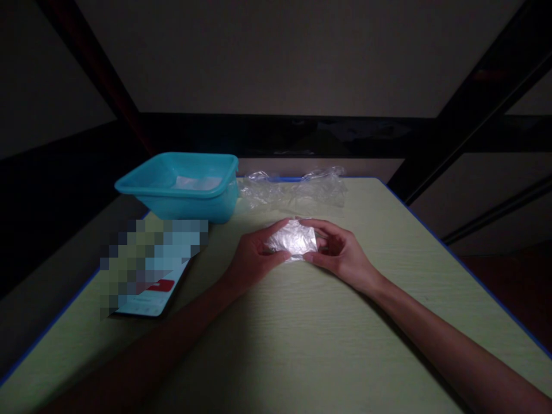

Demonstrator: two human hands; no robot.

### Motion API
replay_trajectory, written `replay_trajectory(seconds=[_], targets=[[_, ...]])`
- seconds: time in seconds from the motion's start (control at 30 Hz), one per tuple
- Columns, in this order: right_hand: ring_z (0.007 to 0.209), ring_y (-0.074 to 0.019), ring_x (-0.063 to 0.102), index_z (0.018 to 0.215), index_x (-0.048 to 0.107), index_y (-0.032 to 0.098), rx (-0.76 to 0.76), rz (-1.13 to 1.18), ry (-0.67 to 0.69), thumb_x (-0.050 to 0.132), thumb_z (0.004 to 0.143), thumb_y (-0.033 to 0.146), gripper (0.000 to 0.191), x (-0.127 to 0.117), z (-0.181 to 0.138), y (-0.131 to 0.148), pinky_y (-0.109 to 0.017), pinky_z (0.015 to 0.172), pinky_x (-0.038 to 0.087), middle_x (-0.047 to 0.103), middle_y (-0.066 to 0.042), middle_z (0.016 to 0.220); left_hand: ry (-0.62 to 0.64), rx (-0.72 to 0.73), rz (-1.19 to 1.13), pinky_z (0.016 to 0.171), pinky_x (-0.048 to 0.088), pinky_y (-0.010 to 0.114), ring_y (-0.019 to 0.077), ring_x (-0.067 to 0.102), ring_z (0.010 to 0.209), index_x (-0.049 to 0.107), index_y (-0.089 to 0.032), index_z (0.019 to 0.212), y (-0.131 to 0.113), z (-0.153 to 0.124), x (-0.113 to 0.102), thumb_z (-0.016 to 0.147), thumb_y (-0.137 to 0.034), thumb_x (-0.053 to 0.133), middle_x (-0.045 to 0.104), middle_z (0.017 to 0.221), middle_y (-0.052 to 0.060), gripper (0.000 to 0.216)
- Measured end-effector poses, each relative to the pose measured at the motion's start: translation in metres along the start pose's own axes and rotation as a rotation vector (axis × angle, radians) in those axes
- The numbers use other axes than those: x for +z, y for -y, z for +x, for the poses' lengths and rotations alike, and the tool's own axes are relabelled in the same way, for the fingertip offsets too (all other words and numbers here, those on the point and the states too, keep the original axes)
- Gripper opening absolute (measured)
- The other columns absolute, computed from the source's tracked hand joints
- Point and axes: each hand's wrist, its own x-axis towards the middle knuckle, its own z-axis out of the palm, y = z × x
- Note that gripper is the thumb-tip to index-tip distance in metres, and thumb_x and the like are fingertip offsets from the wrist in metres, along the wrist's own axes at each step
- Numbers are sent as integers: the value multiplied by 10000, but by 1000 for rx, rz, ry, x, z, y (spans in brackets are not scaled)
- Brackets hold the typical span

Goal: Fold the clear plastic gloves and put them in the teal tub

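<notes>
Near the middle of the table, a small flat packet with a shiny, crinkled silvery surface (295, 237) lies between my two hands. What is inside it, if anything, I cannot make out. My left hand (255, 253) grips its left side, thumb at the near edge and fingers along the far edge. On the other side my right hand (338, 247) holds it the same way, the thumb at its near right corner and the fingers curled behind. Just beyond the packet lies crumpled clear plastic wrap (297, 191), apart from both hands.
A turquoise plastic basket (190, 202) stands at the back left with something whitish inside. In front of it lies a lit phone or tablet (146, 305), partly blurred out. The pale green table (302, 345) has a blue edge, and a wall rises behind it.
</notes>
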Motion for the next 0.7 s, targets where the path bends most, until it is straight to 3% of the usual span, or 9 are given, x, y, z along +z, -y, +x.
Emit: replay_trajectory(seconds=[0.2, 0.37, 0.43, 0.53, 0.6, 0.7], targets=[[591, -98, 487, 1056, 590, 247, -16, -43, 4, 689, 616, 89, 478, 0, -1, 1, -238, 503, 399, 595, 8, 858, 42, 43, -72, 780, 482, 211, 218, 594, 1030, 515, -152, 1256, 0, 1, -1, 589, -138, 693, 583, 1240, 75, 691], [604, -109, 507, 1065, 588, 243, -27, -49, 22, 698, 616, 112, 481, -2, 0, 0, -239, 511, 411, 594, 7, 814, 43, 107, -106, 797, 490, 231, 255, 519, 1148, 411, -166, 1329, 2, 2, -1, 551, -127, 728, 487, 1335, 128, 842], [645, -120, 527, 1066, 588, 244, -32, -43, 24, 699, 616, 118, 481, -2, 0, -1, -245, 532, 424, 602, -3, 854, 65, 92, -168, 758, 505, 231, 252, 551, 1106, 322, -190, 1374, 2, 2, -1, 538, -124, 737, 469, 1348, 139, 936], [668, -124, 535, 1059, 595, 249, -41, -32, 15, 695, 619, 110, 473, -3, 1, 0, -249, 552, 431, 602, 2, 852, 35, 36, -253, 706, 521, 244, 217, 633, 931, 298, -190, 1378, 1, 2, -1, 528, -154, 755, 607, 1172, 115, 966], [655, -115, 528, 1054, 599, 252, -45, -20, 0, 693, 614, 95, 476, -4, 1, 0, -243, 547, 424, 600, 9, 850, -38, -10, -289, 629, 530, 248, 180, 649, 768, 395, -165, 1313, 2, 4, -2, 561, -245, 751, 673, 930, 58, 835], [657, -110, 526, 1050, 602, 254, -37, -8, -34, 695, 605, 81, 486, -4, 2, 0, -235, 536, 416, 599, 8, 861, -128, -53, -342, 538, 522, 238, 126, 608, 592, 582, -149, 1019, 5, 8, -4, 602, -381, 717, 625, 709, -12, 496]])
